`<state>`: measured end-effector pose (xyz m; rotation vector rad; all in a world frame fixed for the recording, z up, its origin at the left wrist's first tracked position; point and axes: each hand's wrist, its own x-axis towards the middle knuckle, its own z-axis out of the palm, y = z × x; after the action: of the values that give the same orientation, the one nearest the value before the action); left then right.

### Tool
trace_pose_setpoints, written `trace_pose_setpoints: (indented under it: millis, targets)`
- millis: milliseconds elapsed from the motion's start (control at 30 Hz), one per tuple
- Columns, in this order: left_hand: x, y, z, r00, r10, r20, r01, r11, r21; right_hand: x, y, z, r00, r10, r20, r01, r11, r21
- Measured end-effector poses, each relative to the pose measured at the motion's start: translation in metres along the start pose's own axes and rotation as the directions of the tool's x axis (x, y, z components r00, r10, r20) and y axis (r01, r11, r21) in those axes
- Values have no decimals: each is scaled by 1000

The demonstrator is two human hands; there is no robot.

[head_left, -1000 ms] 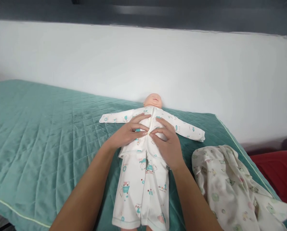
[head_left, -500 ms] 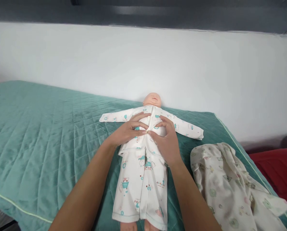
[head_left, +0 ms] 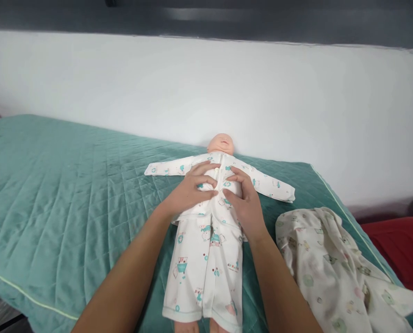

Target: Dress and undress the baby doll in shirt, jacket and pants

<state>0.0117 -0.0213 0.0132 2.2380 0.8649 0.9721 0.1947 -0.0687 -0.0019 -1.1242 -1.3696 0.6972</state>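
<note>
A baby doll (head_left: 221, 143) lies on its back, dressed in a white printed button-front shirt (head_left: 272, 186) and matching trousers (head_left: 189, 277). Its bare feet show at the bottom edge. My left hand (head_left: 196, 187) rests on the left half of the shirt front, fingers spread, thumb tip beside the button placket. On the other side of the placket, my right hand (head_left: 244, 199) touches the cloth with thumb and fingers apart. A small gap separates the two thumbs. A button (head_left: 216, 170) is visible higher on the chest.
A green quilted cover (head_left: 71, 194) spreads under the doll. To the right lies a crumpled white printed cloth (head_left: 327, 263). Beyond the cover's right edge sits a red object (head_left: 397, 245). A white wall (head_left: 192, 83) rises behind the doll's head.
My thumbs, which met at the placket, have drawn apart. My right hand has shifted slightly right. The doll lies in the same place.
</note>
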Motion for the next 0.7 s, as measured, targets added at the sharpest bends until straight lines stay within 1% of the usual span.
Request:
trace_pose_setpoints:
  millis: [33, 100, 167, 233, 267, 333, 400, 467, 533, 600, 633, 667, 700]
  targets:
    - [0, 3, 2, 1000, 6, -25, -5, 1000, 31, 0, -1, 0, 1000, 21, -6, -21, 999, 26]
    - [-1, 9, 6, 998, 33, -52, -27, 994, 107, 0, -3, 0, 999, 41, -28, -40, 999, 14]
    - [-2, 13, 9, 997, 72, -21, -67, 979, 190, -1, -4, 1, 998, 35, -51, -37, 999, -21]
    - [-3, 16, 10, 995, 93, 41, -101, 966, 239, 0, -4, 3, 997, 35, -63, -36, 999, -22]
    - [-4, 17, 10, 994, 96, 59, -107, 964, 242, 0, -4, 3, 997, 43, -70, -45, 999, -15]
    - [-4, 18, 10, 995, 86, 51, -95, 974, 207, 0, -3, 4, 994, 61, -92, -63, 998, -14]
    - [-4, 18, 9, 998, 56, 8, -57, 989, 134, 0, -2, 4, 992, 62, -108, -63, 998, -8]
    - [-3, 18, 10, 998, -16, -67, 18, 999, 40, 0, -1, 3, 987, 97, -126, -88, 994, 72]
    - [-3, 16, 11, 981, -116, -158, 111, 993, -40, 0, -1, 1, 960, 216, -180, -171, 957, 234]
    - [-3, 14, 12, 964, -172, -202, 163, 985, -61, 1, -1, -1, 896, 362, -258, -243, 885, 397]
    - [-4, 12, 11, 966, -169, -194, 163, 986, -46, 2, 0, -2, 863, 415, -289, -260, 854, 451]
    - [-4, 11, 10, 974, -151, -168, 148, 989, -28, 3, 1, -4, 839, 447, -309, -269, 835, 479]
    - [-5, 10, 9, 983, -129, -131, 129, 992, -12, 4, 2, -5, 830, 459, -318, -275, 831, 483]
